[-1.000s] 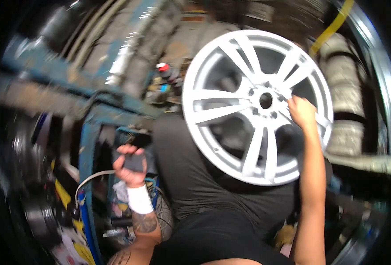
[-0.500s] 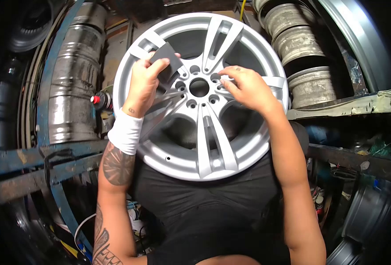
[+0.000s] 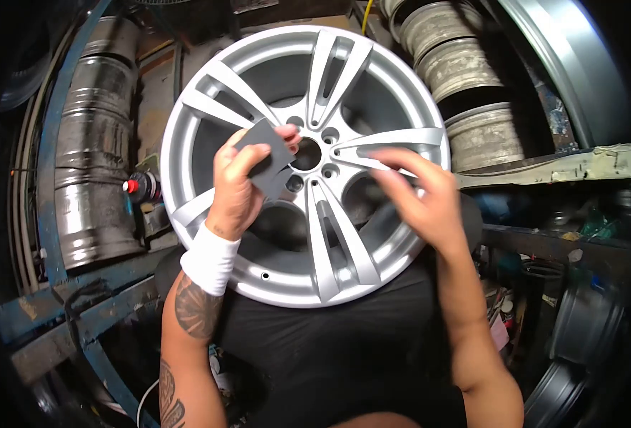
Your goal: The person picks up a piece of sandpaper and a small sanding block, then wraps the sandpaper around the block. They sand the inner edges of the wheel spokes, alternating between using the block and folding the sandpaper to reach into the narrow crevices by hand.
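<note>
A silver alloy wheel (image 3: pixel 295 298) with twin spokes lies face up over my lap. My left hand (image 3: pixel 238 171) pinches a dark grey piece of sandpaper (image 3: pixel 268 153) between thumb and fingers, holding it over the wheel just left of the hub hole. The paper hides part of the hub and a spoke on that side. On the right, my right hand (image 3: pixel 429 203) hovers over a spoke near the rim, its thumb and fingers apart and somewhat blurred. I see nothing in it.
Worn wheel barrels are stacked on the left (image 3: pixel 95 164) and right (image 3: pixel 476 93). A dark bottle with a red cap (image 3: pixel 143 187) stands left of the wheel. Blue metal frame bars (image 3: pixel 101 314) and a pale shelf edge (image 3: pixel 529 168) flank my lap.
My right hand has lifted off the hub and swung right, towards the rim. The left hand, still holding the sandpaper, has moved down. The wheel has shifted slightly left and turned a little in view.
</note>
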Demonstrator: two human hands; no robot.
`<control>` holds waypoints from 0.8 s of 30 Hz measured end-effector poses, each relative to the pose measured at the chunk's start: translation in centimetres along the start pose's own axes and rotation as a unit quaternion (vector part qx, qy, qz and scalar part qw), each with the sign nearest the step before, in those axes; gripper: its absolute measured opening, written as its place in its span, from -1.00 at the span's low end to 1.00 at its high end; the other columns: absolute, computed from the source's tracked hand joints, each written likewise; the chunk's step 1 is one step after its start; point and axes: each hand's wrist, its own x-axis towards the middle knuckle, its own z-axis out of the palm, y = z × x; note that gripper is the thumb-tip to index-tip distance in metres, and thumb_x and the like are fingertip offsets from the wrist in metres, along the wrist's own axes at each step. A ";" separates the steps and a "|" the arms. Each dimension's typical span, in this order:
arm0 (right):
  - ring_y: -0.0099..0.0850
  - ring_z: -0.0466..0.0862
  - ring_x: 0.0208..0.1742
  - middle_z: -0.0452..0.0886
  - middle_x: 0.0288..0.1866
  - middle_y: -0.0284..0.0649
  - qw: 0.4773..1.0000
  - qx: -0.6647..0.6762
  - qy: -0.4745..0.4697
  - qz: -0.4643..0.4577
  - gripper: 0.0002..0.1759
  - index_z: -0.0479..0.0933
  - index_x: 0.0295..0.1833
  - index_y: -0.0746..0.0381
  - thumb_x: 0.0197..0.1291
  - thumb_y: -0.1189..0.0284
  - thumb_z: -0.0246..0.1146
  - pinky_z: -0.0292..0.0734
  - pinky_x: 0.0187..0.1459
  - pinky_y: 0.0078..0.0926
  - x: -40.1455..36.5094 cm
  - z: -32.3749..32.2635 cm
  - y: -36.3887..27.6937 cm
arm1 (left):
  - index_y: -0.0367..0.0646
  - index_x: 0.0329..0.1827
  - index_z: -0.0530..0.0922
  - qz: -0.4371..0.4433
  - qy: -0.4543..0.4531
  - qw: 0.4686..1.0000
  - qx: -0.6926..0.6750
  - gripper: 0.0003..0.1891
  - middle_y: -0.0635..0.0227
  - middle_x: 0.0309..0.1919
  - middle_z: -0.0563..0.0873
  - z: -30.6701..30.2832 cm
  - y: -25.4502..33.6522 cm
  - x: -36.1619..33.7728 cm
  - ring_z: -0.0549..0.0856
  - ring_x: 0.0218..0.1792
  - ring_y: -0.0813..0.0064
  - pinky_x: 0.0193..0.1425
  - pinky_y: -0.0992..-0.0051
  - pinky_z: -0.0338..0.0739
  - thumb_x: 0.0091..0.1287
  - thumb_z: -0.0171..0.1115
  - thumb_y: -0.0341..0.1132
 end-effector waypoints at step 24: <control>0.09 0.78 -0.17 0.65 -0.23 -0.07 0.818 -0.276 -0.105 0.494 -0.84 0.56 -0.04 0.19 0.58 0.33 0.20 0.59 -0.18 0.01 -51.3 2.8 -5.6 | -0.35 -0.19 0.62 0.130 0.083 0.956 0.249 -0.84 -0.06 0.08 0.84 -1.7 6.1 -6.6 0.85 0.03 0.25 0.30 0.22 0.71 0.57 0.28 -0.41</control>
